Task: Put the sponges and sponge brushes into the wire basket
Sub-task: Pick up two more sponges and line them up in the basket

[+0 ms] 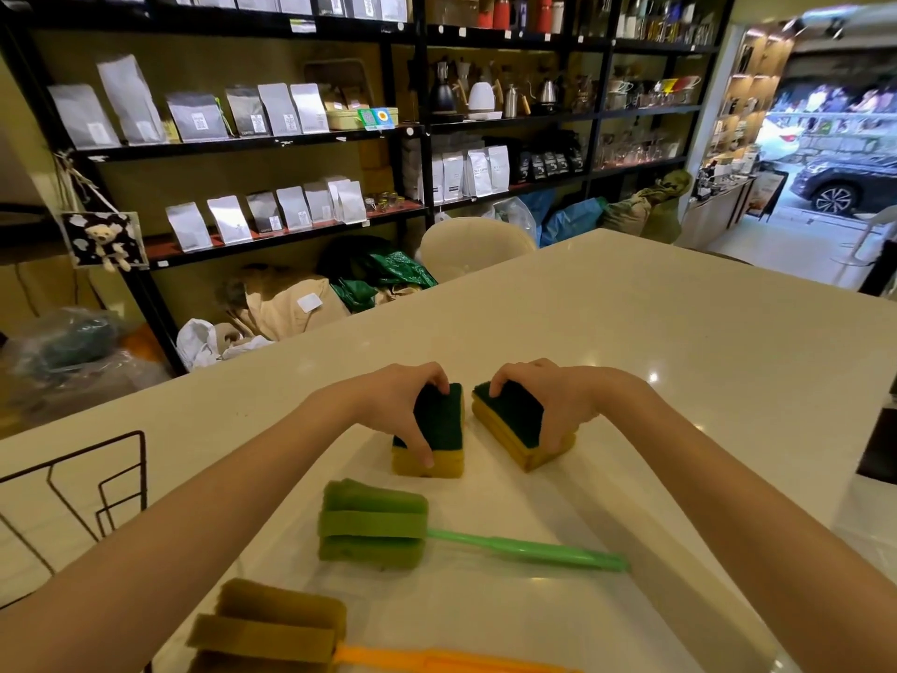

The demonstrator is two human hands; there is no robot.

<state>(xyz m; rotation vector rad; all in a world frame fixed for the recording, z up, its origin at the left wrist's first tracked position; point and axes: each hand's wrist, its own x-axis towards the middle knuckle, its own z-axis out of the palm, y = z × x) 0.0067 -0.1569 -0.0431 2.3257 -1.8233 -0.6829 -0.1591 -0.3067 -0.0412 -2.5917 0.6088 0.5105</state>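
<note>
Your left hand (405, 405) is closed around the left sponge stack (429, 437), fingers curled over its far edge and thumb pressed down the near face, where the dark green scouring layer meets the yellow foam. Your right hand (558, 405) grips the right sponge stack (514, 429) the same way, fingertips hooked over the far top corner and thumb on the near right side. Both stacks sit on the pale table (679, 342), just beside each other with a narrow gap between them, the right one angled so its green face tilts toward you.

Nearer to you lies the green sponge brush (373, 524), its foam head pointing left and its light green handle running off to the right, flat on the table and apart from the stacks. Closer still, at the bottom edge of the view, lies the orange sponge brush (272, 629), with its olive-yellow foam head on the left and orange handle leading right; part of it is cut off by the frame.

The wire basket (111, 493) stands at the left edge of the table, beyond your left forearm, only partly in view. Shelves of bags and kettles fill the background.
</note>
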